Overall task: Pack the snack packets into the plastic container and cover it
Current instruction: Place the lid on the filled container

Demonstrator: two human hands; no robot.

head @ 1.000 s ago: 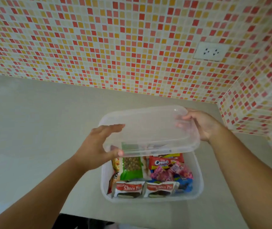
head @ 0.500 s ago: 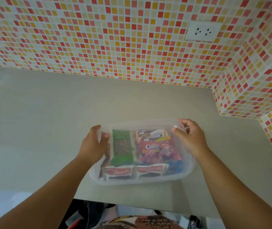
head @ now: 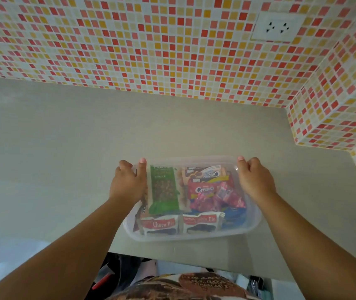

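A clear plastic container [head: 194,236] stands on the grey counter near its front edge. Its clear lid [head: 194,162] lies flat on top of it. Through the lid I see several snack packets: a green nut packet [head: 165,189], a red Creamo packet [head: 204,189], pink packets [head: 226,198] and two Choco Pie packets [head: 162,225]. My left hand [head: 129,182] presses on the lid's left end, thumb on top. My right hand [head: 253,179] grips the lid's right end the same way.
The grey counter [head: 64,148] stretches left and back to a mosaic tile wall [head: 151,40] with a white socket [head: 277,27]. A tiled corner [head: 334,105] juts out at the right. Below the counter's front edge are dark items and a patterned shirt [head: 194,286].
The lid, held tilted above the open container a second ago, has come down flat onto it. Both hands moved down with it to the container's two ends.
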